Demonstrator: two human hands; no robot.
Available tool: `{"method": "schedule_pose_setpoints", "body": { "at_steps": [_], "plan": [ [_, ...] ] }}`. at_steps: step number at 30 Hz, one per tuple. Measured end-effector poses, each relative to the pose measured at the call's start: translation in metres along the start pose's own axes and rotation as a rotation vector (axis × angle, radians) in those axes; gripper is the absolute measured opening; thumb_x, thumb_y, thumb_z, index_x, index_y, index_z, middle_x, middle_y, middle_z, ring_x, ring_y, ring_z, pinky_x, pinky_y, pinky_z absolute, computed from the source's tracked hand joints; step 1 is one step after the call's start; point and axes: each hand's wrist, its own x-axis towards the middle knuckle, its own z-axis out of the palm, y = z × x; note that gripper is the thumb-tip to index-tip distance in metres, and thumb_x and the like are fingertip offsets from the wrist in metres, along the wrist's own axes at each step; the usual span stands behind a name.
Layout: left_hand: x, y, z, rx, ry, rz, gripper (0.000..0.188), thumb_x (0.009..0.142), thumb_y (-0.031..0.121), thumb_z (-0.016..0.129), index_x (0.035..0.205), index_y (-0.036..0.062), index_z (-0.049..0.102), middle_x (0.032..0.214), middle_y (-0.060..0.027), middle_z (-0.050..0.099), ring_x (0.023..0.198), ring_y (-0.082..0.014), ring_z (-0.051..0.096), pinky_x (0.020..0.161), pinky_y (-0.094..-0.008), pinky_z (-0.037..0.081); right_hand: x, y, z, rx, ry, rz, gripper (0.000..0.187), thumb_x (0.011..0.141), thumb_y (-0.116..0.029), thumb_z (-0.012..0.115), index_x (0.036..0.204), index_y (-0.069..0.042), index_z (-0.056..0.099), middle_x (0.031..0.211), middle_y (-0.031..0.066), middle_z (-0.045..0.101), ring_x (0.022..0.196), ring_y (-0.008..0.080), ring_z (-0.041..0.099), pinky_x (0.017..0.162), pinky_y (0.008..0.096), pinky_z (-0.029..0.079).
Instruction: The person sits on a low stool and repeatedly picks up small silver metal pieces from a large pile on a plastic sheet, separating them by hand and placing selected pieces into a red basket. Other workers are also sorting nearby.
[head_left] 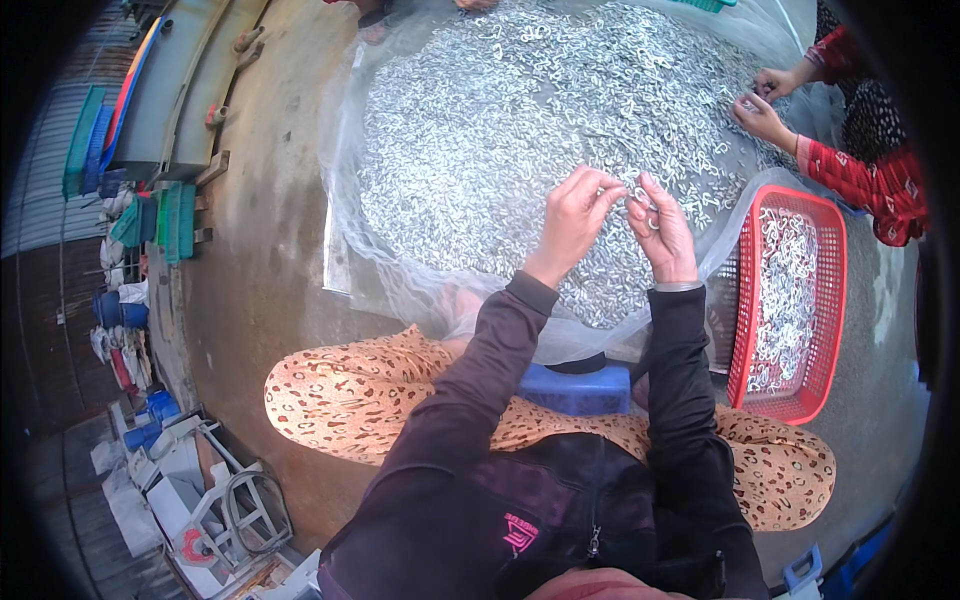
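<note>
A wide layer of small, curled, silvery fish (450, 170) is spread over a pale mesh net (430, 280) in front of me. My left hand (572, 222) is raised above the near part of the layer, thumb and fingertips pinched together. Anything in that pinch is too small to make out. Close beside it, my right hand (664, 232) has its fingers curled around a few of the small silvery fish, which show between thumb and fingers. The fingertips of both hands nearly meet. At right stands a red plastic basket (787, 411) holding many more of these fish.
Another person's hands (765, 112) work over the layer's far right edge, and part of another person shows at the top. A blue plastic stool (575, 390) is between my legs. Green crates (177, 222) and white-framed equipment (235, 510) stand at left.
</note>
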Motion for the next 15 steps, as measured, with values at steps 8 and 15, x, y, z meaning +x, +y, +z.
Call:
{"method": "schedule_pose_setpoints", "body": {
  "at_steps": [8,15],
  "plan": [
    [-0.010,-0.001,0.012,0.127,-0.092,0.068,0.005,0.082,0.003,0.067,0.085,0.0023,0.063,0.082,-0.0081,0.063,0.067,-0.0195,0.062,0.056,-0.0298,0.048,0.002,0.020,0.002,-0.134,0.208,-0.294,0.017,0.089,-0.020,0.065,0.096,-0.009,0.053,0.063,-0.0046,0.044,0.050,0.0056,0.042,0.041,0.0184,0.030],
    [-0.009,-0.006,0.006,0.060,-0.177,-0.115,0.007,0.085,0.009,0.063,0.087,0.0018,0.064,0.081,-0.0078,0.064,0.068,-0.0211,0.061,0.061,-0.0333,0.048,0.007,0.020,-0.007,-0.434,0.382,-0.496,0.018,0.091,-0.021,0.064,0.094,-0.007,0.052,0.065,-0.0040,0.048,0.051,0.0031,0.044,0.040,0.0173,0.031]
  ]
}}
